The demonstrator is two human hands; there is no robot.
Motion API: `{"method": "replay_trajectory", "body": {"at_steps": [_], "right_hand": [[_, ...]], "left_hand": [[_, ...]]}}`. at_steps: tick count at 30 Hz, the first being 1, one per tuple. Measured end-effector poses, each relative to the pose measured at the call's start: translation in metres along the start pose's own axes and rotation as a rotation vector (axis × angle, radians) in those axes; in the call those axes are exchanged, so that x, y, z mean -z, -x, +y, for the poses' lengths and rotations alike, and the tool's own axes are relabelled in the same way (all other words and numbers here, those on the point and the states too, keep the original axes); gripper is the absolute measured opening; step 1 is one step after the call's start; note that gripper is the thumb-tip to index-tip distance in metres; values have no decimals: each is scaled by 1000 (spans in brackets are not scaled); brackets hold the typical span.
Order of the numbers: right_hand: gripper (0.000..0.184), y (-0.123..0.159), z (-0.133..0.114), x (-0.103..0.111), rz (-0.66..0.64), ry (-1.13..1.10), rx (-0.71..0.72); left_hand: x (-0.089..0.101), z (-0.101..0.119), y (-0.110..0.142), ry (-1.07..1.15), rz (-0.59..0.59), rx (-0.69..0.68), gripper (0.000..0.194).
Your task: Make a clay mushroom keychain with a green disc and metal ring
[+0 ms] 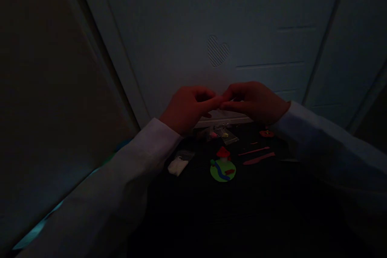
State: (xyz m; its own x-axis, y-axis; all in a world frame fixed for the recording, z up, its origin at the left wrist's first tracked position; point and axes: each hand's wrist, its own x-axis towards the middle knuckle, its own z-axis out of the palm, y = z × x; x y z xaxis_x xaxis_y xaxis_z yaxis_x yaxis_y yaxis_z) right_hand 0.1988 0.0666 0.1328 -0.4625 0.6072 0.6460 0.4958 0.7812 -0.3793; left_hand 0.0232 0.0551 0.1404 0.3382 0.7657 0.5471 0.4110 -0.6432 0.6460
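My left hand (190, 107) and my right hand (255, 98) are raised above the far end of the dark table, fingertips meeting. Both are closed in a pinch; what lies between the fingers is too small and dim to make out. Below them stands a small clay model: a round green base (214, 174) with a blue wavy strip (222, 175), a dark red piece (229, 172) and a red-capped mushroom shape (223, 152). To its left lies a clear bag with white clay (177, 166).
Pink modelling tools (259, 159) lie right of the model. Behind it are small clear bags (230, 137) with pink and yellow lumps. A reddish piece (266, 134) sits near my right wrist. A pale panel with a striped heart (217, 51) rises behind the table. The light is dim.
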Motion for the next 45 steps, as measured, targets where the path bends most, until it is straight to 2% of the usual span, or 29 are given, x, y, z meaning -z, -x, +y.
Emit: {"method": "replay_trajectory", "body": {"at_steps": [7, 11, 14, 20, 25, 27, 30, 34, 39, 43, 45], "right_hand": [[17, 1, 2, 2, -51, -43, 13], [12, 1, -1, -1, -55, -25, 18], [13, 0, 2, -4, -28, -11, 17], [16, -3, 15, -7, 69, -17, -1], [5, 0, 11, -8, 166, 146, 38], [7, 0, 6, -8, 130, 206, 85], [21, -1, 0, -9, 43, 263, 131], [33, -2, 1, -10, -17, 264, 104], [30, -3, 8, -14, -113, 136, 46], [21, -3, 8, -18, -130, 121, 70], [23, -3, 7, -19, -120, 116, 73]], "left_hand": [[-1, -1, 0, 65, -10, 50, 7], [-5, -5, -2, 33, -73, 139, 16], [-8, -8, -3, 11, -89, 125, 20], [-8, -5, 0, -140, -91, -10, 22], [-6, -4, 0, -272, -81, 28, 28], [-5, -5, -2, -294, -74, 56, 29], [-1, -4, -5, -289, -94, 88, 30], [4, 2, -5, -265, -143, 102, 31], [2, 0, -3, -278, -131, 113, 29], [0, -3, -4, -213, -241, 149, 32], [4, -3, -6, -166, -283, 152, 34]]}}
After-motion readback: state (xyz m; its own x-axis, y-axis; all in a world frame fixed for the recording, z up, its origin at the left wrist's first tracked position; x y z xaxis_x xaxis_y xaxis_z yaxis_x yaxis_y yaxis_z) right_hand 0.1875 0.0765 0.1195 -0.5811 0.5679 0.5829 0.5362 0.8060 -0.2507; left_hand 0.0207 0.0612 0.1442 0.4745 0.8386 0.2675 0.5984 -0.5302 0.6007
